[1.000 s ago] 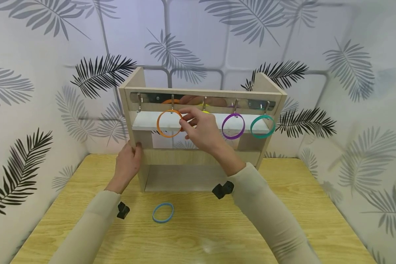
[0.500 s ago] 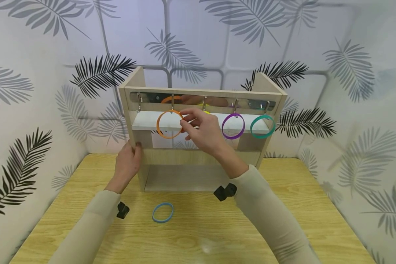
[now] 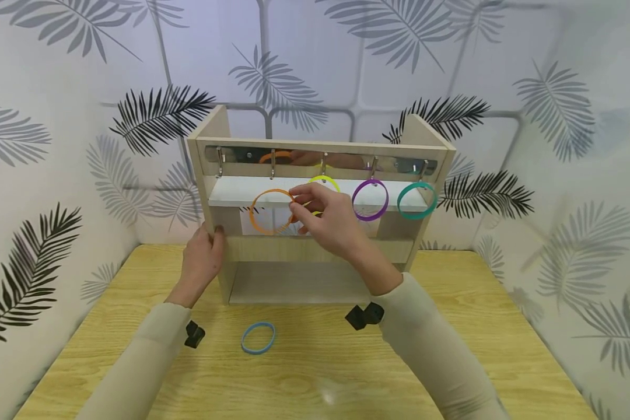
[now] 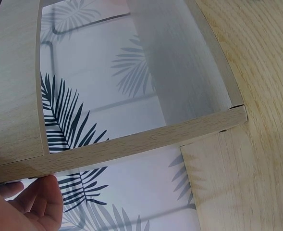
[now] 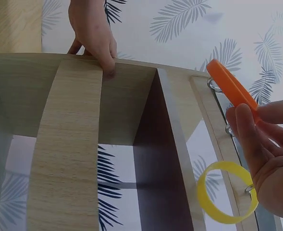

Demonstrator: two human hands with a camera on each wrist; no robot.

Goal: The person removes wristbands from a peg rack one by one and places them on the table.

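i see the blue ring (image 3: 258,352) only in head view, lower centre; right hand (image 3: 333,221) pinches orange ring (image 5: 231,85), left hand (image 3: 202,259) grips shelf unit (image 3: 262,249).

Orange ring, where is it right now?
In the right wrist view, the orange ring is toward the upper right, pinched in the right hand, with the yellow ring lower in the picture.
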